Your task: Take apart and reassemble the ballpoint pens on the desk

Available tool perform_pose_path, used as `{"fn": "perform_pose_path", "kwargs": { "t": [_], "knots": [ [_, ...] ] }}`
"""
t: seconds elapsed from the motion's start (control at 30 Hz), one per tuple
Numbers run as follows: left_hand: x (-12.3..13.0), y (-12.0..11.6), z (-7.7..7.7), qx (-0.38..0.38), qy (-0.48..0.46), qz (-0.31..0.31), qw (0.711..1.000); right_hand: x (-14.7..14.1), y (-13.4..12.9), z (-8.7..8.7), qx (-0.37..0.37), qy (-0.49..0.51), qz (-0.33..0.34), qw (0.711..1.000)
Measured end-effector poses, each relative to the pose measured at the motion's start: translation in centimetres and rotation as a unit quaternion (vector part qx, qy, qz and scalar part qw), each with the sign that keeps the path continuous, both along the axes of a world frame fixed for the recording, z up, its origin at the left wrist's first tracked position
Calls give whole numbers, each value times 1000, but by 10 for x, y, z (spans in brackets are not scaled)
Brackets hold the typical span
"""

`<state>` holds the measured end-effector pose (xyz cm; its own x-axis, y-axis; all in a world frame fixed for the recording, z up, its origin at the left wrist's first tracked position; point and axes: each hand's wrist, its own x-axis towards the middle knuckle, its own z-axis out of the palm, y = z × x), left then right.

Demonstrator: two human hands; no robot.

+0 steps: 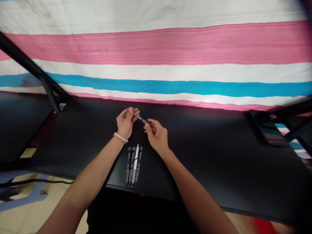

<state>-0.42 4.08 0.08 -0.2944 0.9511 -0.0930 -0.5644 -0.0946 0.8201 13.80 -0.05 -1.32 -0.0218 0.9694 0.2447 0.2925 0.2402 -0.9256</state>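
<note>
Both my hands hold one slim pen (138, 116) above the black table, slanting down from left to right. My left hand (126, 123) pinches its upper left end between thumb and fingers. At the grey lower right end, my right hand (157, 134) has its fingers closed round the pen. Below my hands several pens lie side by side near the table's front edge. Most of these are dark pens (128, 165) with grey grips; one is a white pen (136, 159) with a grey grip.
The black table (207, 156) reaches out to both sides. A dark phone-like slab (270, 130) lies at its right end. Behind hangs a striped cloth (170, 48). Black metal bars (31, 65) slant at the left, and a blue-grey stool (34, 195) stands below.
</note>
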Motion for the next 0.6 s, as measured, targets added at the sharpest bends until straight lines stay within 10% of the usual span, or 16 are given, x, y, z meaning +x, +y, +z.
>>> {"fn": "perform_pose_path", "kwargs": {
  "t": [0.6],
  "knots": [
    [-2, -3, 10, -12, -104, -112, 988, 2, 0, 0, -8, 5, 39, 999]
  ]
}}
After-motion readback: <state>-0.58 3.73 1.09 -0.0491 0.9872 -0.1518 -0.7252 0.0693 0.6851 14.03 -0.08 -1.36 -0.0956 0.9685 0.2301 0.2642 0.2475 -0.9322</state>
